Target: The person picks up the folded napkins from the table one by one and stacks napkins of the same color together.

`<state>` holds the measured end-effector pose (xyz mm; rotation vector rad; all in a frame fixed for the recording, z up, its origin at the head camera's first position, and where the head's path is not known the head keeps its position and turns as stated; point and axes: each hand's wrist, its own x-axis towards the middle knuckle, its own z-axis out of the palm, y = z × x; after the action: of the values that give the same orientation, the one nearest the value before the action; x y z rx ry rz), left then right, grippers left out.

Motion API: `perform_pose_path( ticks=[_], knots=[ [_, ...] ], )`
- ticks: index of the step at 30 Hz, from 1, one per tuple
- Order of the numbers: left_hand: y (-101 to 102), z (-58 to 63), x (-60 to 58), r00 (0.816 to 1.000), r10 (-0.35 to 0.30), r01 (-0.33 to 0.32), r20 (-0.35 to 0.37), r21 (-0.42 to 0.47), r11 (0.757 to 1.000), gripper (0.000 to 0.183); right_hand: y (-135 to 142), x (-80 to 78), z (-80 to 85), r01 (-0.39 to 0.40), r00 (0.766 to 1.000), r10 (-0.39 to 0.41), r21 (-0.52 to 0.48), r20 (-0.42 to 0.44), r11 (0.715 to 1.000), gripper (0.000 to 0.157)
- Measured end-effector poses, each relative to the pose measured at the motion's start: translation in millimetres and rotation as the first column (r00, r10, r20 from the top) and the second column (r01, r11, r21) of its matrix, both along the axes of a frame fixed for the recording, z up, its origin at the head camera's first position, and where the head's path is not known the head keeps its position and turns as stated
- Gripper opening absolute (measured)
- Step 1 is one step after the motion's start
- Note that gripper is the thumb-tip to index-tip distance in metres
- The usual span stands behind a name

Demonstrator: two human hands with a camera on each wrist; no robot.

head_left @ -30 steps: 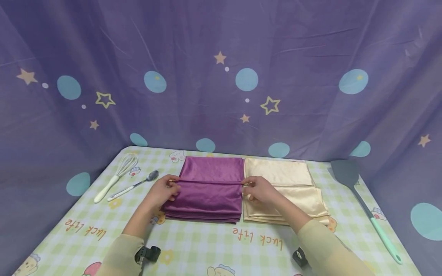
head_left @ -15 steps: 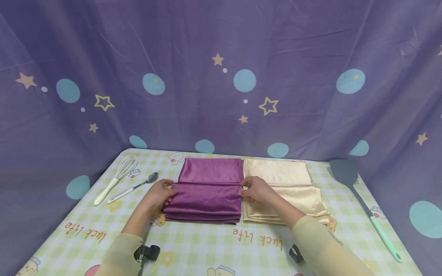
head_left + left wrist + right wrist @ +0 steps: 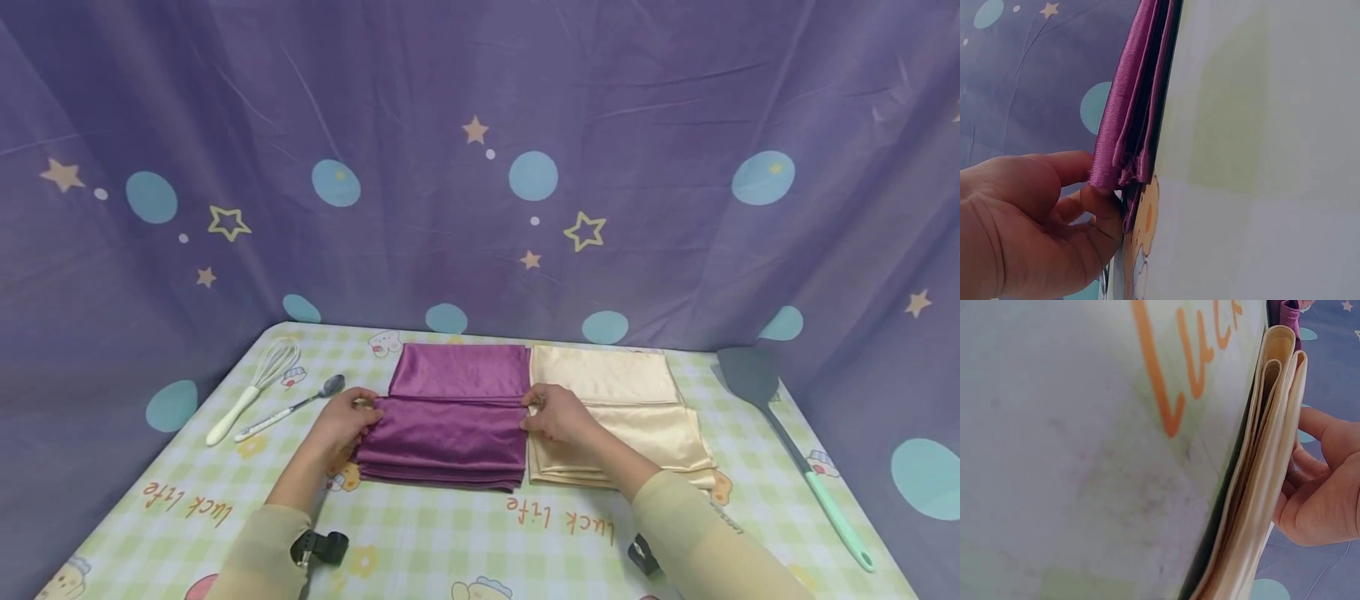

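A folded purple satin cloth (image 3: 450,429) lies in the middle of the table in the head view, its layers stacked at the front edge. My left hand (image 3: 347,421) pinches its left edge near the crease across the middle. The left wrist view shows thumb and fingers at the end of the purple folds (image 3: 1113,125). On the opposite side, my right hand (image 3: 561,414) pinches the purple cloth's right edge at the same crease. That hand reaches over a folded cream satin cloth (image 3: 652,433), which lies right beside the purple one. The right fingertips are partly hidden behind the cream folds (image 3: 1272,450) in the right wrist view.
Left of the cloths lie a whisk (image 3: 258,387) and a spoon (image 3: 292,408). A grey spatula with a green handle (image 3: 832,508) lies along the right edge. A checked cover (image 3: 420,542) spreads over the table, and a purple curtain (image 3: 420,233) hangs behind.
My left hand has shifted slightly left along the crease, and both hands sit a little nearer the front. The front panel of the purple cloth has been drawn flatter; the cream cloth stays put.
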<state>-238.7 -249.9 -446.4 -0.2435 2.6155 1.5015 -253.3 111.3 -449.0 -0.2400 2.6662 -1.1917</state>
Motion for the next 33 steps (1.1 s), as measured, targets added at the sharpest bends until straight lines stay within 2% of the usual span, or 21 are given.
perform_pose_path(
  ticks=[3,8,12,17,21,27,33],
  knots=[
    [-1,-0.4,0.7,0.999,-0.015,0.014,-0.028,-0.023,1.000,0.038,0,0.4,-0.9,-0.006,0.999,0.006,0.009,-0.033,1.000,0.029],
    [-2,-2.2,-0.4,0.996,-0.043,0.039,-0.084,-0.042,0.998,0.034,-1,3.0,-1.5,-0.009,0.993,0.019,0.082,-0.119,0.997,0.028],
    [-3,-4.5,-1.4,0.996,-0.038,0.037,-0.083,-0.012,0.999,0.030,-2,4.6,-2.3,-0.020,0.991,0.033,0.097,-0.133,0.995,0.028],
    [-4,-4.9,-1.5,0.996,-0.060,0.059,-0.064,-0.007,0.998,0.039,-5,7.5,-3.3,-0.030,0.987,0.044,0.094,-0.155,0.995,0.022],
    [-4,-4.0,0.2,0.997,-0.073,0.073,-0.038,-0.022,0.997,0.043,-7,9.8,-5.1,-0.040,0.979,0.052,0.067,-0.198,0.997,0.016],
    [-5,-4.2,2.3,0.996,-0.080,0.079,-0.035,-0.008,0.997,0.036,-5,12.4,-5.8,-0.070,0.963,0.068,-0.001,-0.260,0.998,0.014],
    [-5,-1.8,3.6,0.993,-0.097,0.097,-0.061,-0.009,0.995,0.032,-2,11.7,-3.5,-0.082,0.981,0.057,-0.128,-0.188,0.988,0.010]
  ],
)
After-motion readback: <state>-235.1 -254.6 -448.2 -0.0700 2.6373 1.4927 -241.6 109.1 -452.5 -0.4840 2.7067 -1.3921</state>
